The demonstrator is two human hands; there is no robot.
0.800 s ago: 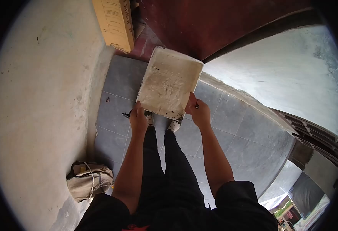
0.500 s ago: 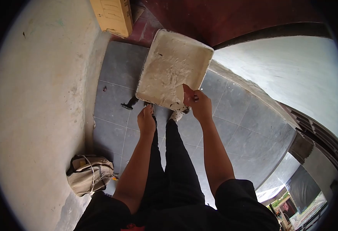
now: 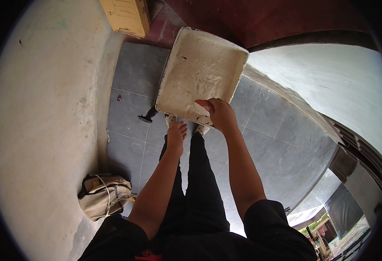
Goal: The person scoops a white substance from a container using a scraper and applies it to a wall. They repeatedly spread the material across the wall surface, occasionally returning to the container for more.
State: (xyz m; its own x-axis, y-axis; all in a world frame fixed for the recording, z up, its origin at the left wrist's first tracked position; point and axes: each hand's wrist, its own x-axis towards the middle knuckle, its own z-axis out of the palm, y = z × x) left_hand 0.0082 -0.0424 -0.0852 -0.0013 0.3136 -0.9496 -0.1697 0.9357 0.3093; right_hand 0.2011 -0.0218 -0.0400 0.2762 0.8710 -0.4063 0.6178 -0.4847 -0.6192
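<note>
A large rectangular tray (image 3: 206, 65) with a pale rim holds a layer of cream-coloured paste. Over its near right part, my right hand (image 3: 220, 114) is closed around a flat reddish scraper (image 3: 204, 104), whose lower edge is close to the paste. My left hand (image 3: 176, 132) hangs just short of the tray's near edge, above my foot, with loosely bent fingers and nothing visible in them.
A black-headed tool (image 3: 146, 118) lies on the grey tiled floor (image 3: 132, 113) left of the tray. A beige bag (image 3: 105, 198) leans by the left wall (image 3: 51, 117). Beyond stands a cardboard box (image 3: 123, 16). A pale wall (image 3: 321, 82) runs along the right.
My right hand and the scraper have shifted slightly left, with the scraper turned flatter. My left hand has moved right, its fingers looser. The view has shifted a little.
</note>
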